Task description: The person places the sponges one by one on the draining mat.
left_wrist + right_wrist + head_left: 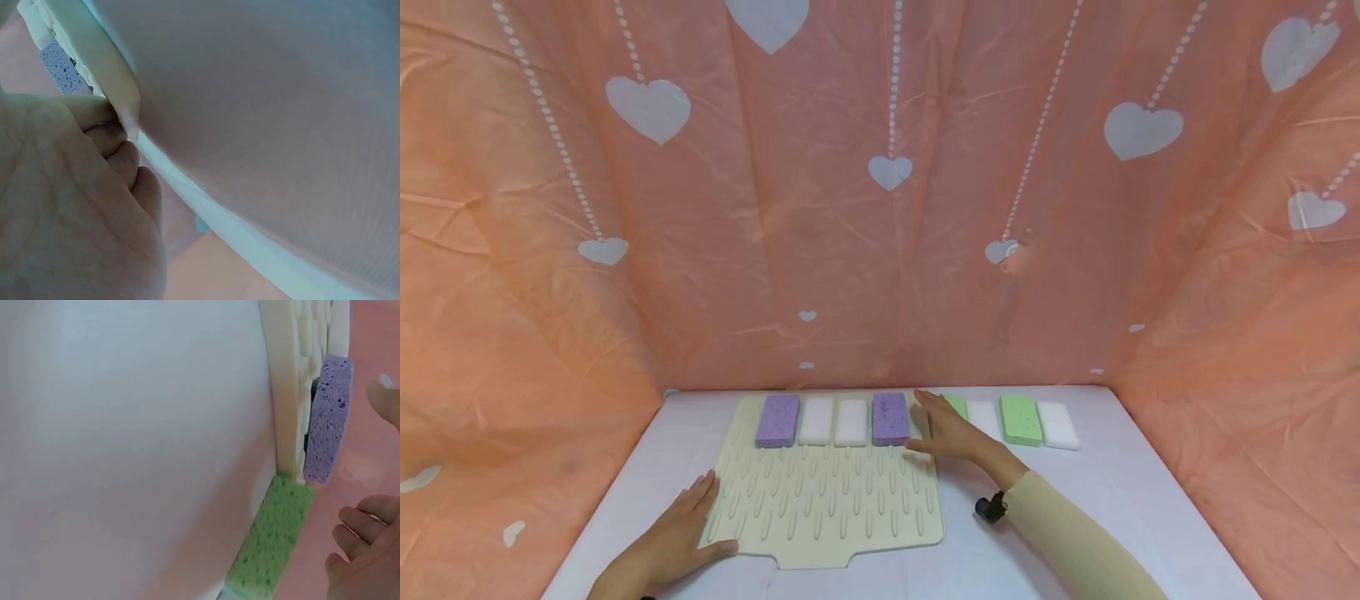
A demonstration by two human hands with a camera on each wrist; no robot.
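The right hand (953, 432) is open and empty, right beside a purple sponge (891, 419) on the bumpy mat (820, 525). The left hand (672, 535), fingers straight, touches the mat's left edge.

Cream mat (812, 537): lying flat, rows of raised oblong ribs covering its face, a squared tab jutting out at the near edge; its left edge is meeting the left fingers (697, 497).

Purple sponge (890, 417): porous rectangular block, lying flat toward the mat's far right, its long sides running near to far. Sitting just left of the right fingers (931, 403), a gap showing in the right wrist view.
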